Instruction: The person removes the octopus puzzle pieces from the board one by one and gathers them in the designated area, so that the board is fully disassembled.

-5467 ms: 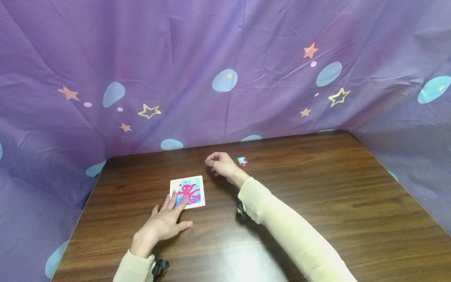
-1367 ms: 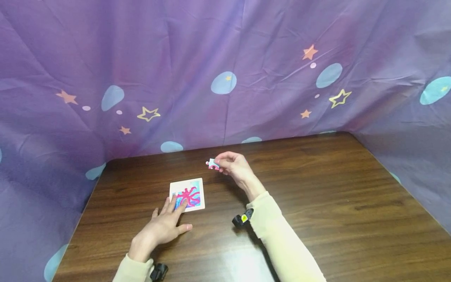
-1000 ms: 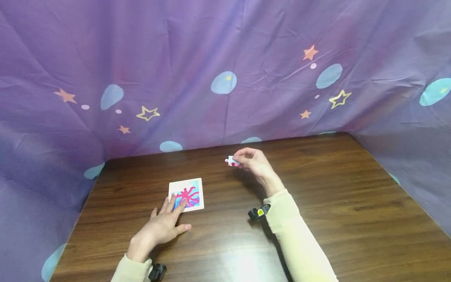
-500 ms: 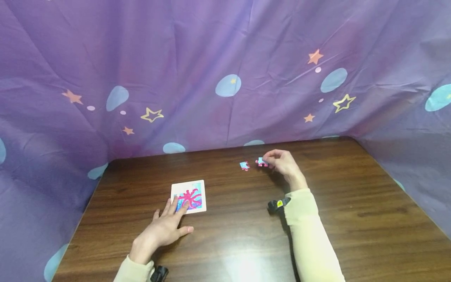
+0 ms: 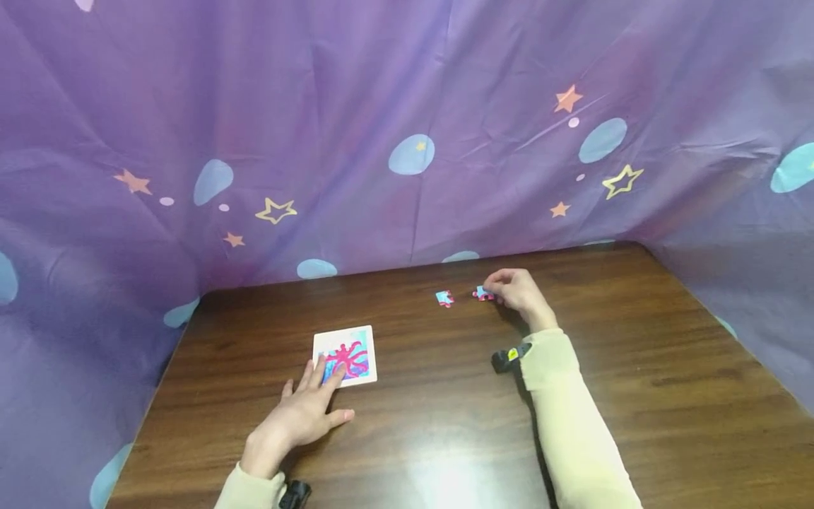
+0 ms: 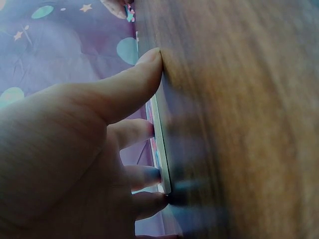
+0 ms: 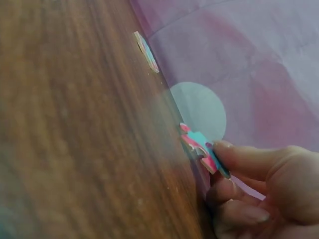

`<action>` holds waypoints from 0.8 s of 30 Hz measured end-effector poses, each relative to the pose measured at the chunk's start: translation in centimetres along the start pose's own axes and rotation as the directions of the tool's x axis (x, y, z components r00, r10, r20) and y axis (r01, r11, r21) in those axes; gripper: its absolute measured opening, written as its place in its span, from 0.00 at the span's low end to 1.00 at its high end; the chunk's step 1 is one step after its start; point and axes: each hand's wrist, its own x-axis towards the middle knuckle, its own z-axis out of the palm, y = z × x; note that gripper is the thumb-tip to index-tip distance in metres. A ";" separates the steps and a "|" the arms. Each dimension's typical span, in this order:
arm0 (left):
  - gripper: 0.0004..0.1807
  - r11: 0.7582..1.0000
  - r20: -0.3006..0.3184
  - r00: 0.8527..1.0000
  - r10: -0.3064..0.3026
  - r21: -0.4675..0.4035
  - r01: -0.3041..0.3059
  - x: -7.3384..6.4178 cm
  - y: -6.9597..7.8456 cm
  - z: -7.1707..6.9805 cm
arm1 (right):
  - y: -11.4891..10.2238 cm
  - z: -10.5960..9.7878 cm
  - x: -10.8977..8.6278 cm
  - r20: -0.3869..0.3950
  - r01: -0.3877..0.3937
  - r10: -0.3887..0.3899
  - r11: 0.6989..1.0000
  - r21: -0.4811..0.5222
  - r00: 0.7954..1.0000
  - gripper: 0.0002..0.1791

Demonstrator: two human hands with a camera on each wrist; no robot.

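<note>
Head view: right hand (image 5: 518, 293) near the far edge of the tabletop (image 5: 636, 389), its fingers closed in a pinch on a jigsaw piece (image 5: 481, 293); a second piece (image 5: 444, 298) lies just beside it, apart, to the left. Left hand (image 5: 299, 417) flat, fingers straight and spread, gripping nothing, fingertips over the near-left part of a white square puzzle board (image 5: 331, 340). Right wrist view adds what the head view loses: the pinched piece is tilted, its edge pale, thumb on its face; whether its low side touches the wood cannot be told. Left wrist view shows the board edge-on, thin and flat on the tabletop, thumb tip outside it; its picture is hardly readable there. Only the head view gives the picture: pink octopus on blue, upper-left area white and unfilled. Held piece light blue with pink along one side, a pink rounded knob at one end, a notch in the pink side
</note>
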 end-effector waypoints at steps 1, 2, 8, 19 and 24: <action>0.42 1.000 0.003 1.000 -0.004 0.000 0.004 0.0 0.0 0.0 | 0.1 0.0 0.2 0.004 0.001 -0.001 1.000 -0.003 1.000 0.09; 0.42 1.000 0.010 1.000 -0.008 -0.002 0.008 0.0 0.0 0.0 | 0.2 0.0 0.3 -0.001 -0.002 0.002 1.000 -0.005 1.000 0.09; 0.43 1.000 0.002 1.000 -0.008 0.007 0.008 0.1 0.0 0.1 | 0.2 0.0 0.6 -0.058 0.006 -0.009 0.999 -0.051 0.998 0.09; 0.42 1.000 -0.001 1.000 -0.004 -0.004 0.004 0.3 0.1 0.2 | -0.3 -0.1 0.8 -0.137 -0.016 -0.002 0.991 -0.132 0.991 0.11; 0.43 1.000 0.000 1.000 -0.005 0.007 0.005 0.0 0.1 0.1 | -0.2 0.0 0.5 -0.128 -0.077 0.074 0.997 -0.019 0.989 0.15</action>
